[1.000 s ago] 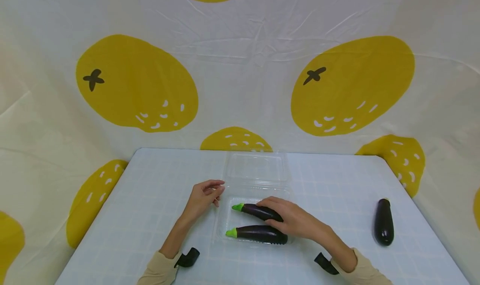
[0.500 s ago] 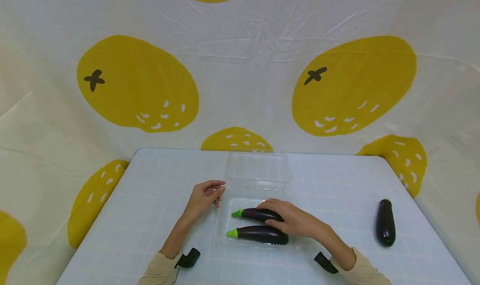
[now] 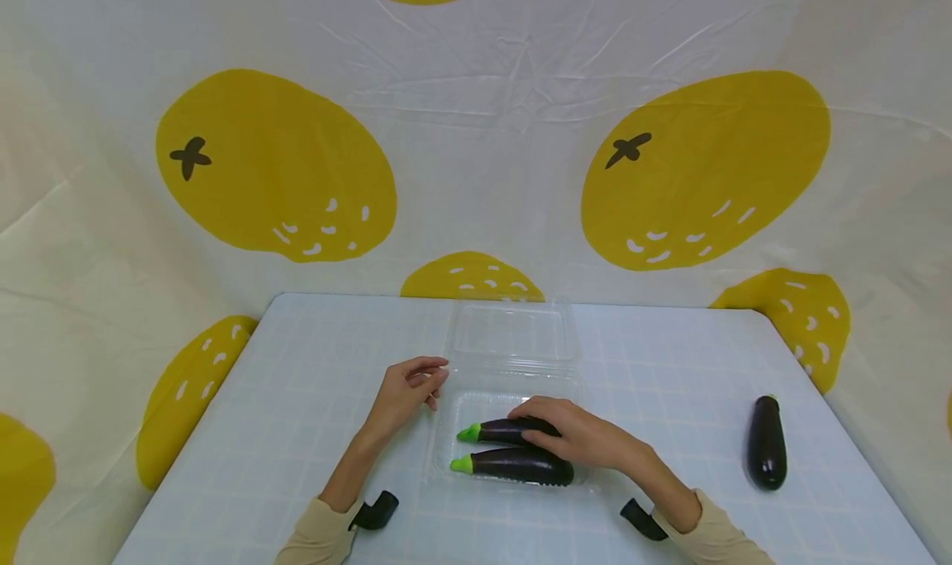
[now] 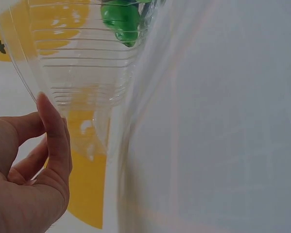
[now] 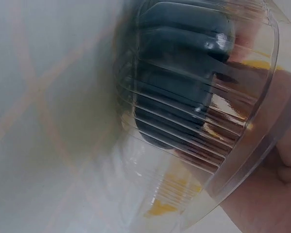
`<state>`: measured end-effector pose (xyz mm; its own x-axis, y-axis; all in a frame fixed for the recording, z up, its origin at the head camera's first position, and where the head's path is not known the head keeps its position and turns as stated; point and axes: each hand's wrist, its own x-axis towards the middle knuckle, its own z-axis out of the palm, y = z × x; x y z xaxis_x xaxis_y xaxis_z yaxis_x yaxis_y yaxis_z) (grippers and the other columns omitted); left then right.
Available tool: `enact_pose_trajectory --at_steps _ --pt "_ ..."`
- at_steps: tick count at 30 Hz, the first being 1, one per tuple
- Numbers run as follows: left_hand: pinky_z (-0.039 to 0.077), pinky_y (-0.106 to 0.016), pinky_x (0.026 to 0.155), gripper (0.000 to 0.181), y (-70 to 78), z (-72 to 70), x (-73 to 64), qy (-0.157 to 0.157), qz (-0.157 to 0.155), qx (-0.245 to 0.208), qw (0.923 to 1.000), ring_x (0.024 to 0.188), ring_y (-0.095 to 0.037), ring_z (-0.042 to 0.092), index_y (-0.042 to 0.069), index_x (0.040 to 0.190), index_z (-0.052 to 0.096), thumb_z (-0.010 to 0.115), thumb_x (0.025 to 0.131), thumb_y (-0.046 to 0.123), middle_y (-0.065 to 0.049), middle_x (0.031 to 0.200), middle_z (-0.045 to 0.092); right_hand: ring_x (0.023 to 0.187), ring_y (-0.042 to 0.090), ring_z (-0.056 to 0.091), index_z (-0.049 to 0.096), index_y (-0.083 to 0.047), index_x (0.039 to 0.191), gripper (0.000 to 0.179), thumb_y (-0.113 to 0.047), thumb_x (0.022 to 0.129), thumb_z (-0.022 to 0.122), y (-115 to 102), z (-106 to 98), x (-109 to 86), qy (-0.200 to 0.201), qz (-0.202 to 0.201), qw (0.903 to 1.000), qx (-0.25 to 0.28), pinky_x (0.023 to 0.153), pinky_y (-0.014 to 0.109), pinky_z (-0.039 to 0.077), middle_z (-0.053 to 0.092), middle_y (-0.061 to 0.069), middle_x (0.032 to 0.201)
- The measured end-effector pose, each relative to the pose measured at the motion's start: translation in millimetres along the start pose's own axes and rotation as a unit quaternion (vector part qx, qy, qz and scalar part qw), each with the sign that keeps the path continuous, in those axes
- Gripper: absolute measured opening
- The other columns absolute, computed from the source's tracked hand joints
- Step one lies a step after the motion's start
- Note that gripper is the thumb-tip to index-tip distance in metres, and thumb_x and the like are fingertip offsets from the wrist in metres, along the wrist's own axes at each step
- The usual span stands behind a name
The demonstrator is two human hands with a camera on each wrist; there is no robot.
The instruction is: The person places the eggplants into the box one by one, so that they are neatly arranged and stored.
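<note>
Lower centre: the right hand (image 3: pixel 578 433) grips the upper eggplant (image 3: pixel 513 430) between thumb and fingers, above the lower eggplant (image 3: pixel 521 465), within an open clear container (image 3: pixel 472 404). The left hand (image 3: pixel 402 394), fingers bent, lies at its left rim; pinching cannot be determined. Lower right: a third eggplant (image 3: pixel 766 443) on the bench (image 3: pixel 669 367).

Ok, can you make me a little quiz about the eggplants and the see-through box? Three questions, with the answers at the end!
1. How many eggplants lie inside the box?

2. True or false: the box's lid is open.

3. Which eggplant does the right hand hold?
A) the box's nearer one
B) the box's farther one
C) the one outside the box

Key:
1. Two.
2. True.
3. B.
</note>
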<state>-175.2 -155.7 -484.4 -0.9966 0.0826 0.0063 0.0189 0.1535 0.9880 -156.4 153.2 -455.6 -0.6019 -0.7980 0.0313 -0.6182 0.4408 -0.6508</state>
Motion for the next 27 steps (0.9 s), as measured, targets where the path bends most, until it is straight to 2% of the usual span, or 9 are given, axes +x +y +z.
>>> enact_pose_trajectory --at_steps 7,12,20,27 --pt "0.055 -0.023 0.059 0.029 2.0 0.3 -1.0 0.001 0.001 0.008 1.0000 0.060 -0.020 0.060 -0.004 0.122 0.070 0.073 0.097 0.011 -0.017 0.096 0.069 0.111 0.015 0.061 0.063 -0.006 0.133 0.029 -0.018 0.108 0.057 -0.8 0.9 2.0 -0.003 -0.002 1.0000 0.006 0.096 0.034 0.053 0.066 0.005 0.128" --pt "0.055 -0.023 0.059 0.029 2.7 0.2 -0.9 -0.001 0.000 0.006 1.0000 0.060 -0.019 0.060 -0.004 0.122 0.070 0.072 0.097 0.011 -0.022 0.098 0.068 0.113 0.018 0.062 0.063 -0.005 0.133 0.030 -0.020 0.108 0.056 -1.2 0.8 0.2 0.007 0.005 1.0000 0.002 0.097 0.037 0.053 0.066 0.006 0.129" --pt "0.055 -0.024 0.057 0.029 -2.0 -0.5 1.9 -0.012 0.019 -0.019 0.9996 0.061 -0.015 0.061 -0.008 0.122 0.068 0.071 0.097 0.007 -0.027 0.100 0.067 0.120 0.025 0.062 0.064 -0.003 0.131 0.029 -0.018 0.106 0.059 -3.4 -5.4 -9.6 0.062 0.004 0.9978 -0.024 0.101 0.044 0.052 0.067 0.007 0.129" --pt "0.055 -0.025 0.059 0.031 -2.0 -1.7 0.4 -0.012 0.020 -0.006 0.9997 0.059 -0.015 0.061 -0.006 0.122 0.069 0.072 0.098 0.012 -0.027 0.102 0.068 0.115 0.023 0.064 0.067 -0.006 0.125 0.025 -0.013 0.101 0.067 -2.7 -11.3 -19.2 0.131 0.010 0.9902 -0.047 0.097 0.044 0.054 0.070 0.007 0.122"
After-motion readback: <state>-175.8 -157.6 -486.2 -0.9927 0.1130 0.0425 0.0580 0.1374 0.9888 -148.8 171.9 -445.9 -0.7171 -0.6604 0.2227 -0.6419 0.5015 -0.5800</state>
